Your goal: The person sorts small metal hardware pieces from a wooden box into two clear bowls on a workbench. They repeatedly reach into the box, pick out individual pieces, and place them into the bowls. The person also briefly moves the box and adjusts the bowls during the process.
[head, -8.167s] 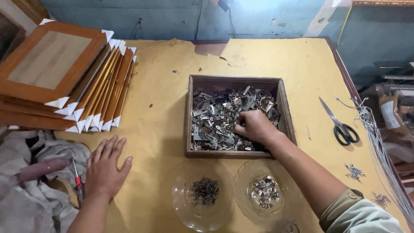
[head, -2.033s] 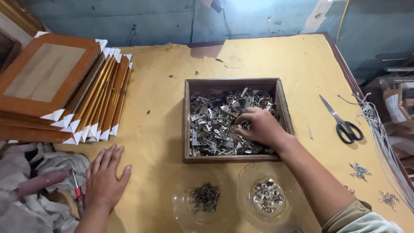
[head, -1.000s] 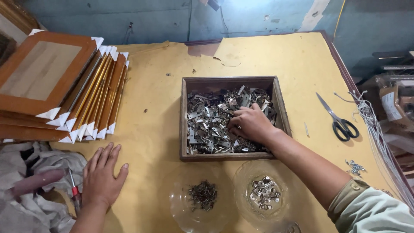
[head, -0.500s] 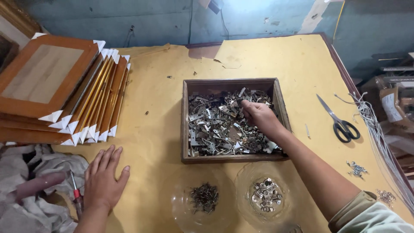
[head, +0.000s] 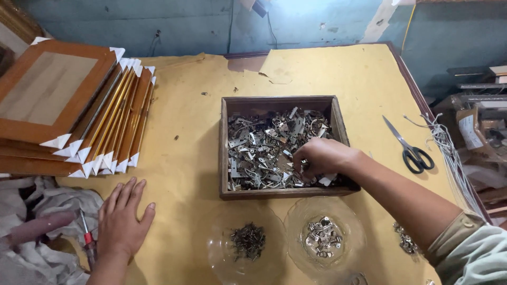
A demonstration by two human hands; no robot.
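Note:
A shallow wooden box [head: 224, 148] in the middle of the yellow-covered table holds a heap of small metal hangers and clips [head: 259, 153]. My right hand [head: 319, 157] reaches into the box from the right, its fingers curled down among the metal pieces near the front right; what they pinch is hidden. My left hand [head: 122, 220] lies flat and palm down on the table at the lower left, fingers apart, holding nothing. Two clear glass bowls stand in front of the box: the left one [head: 222, 258] holds small dark screws, the right one [head: 348, 232] holds small metal hangers.
A stack of wooden picture frames [head: 68, 105] with white corner guards lies at the left. Black-handled scissors [head: 409, 148] and a bundle of white cord [head: 449, 153] lie at the right. A red-handled screwdriver [head: 86, 240] rests on crumpled cloth [head: 37, 232] at the lower left.
My right hand has kept shifting among the metal pieces, now lower and nearer the box's front right. My left hand has stayed flat on the table.

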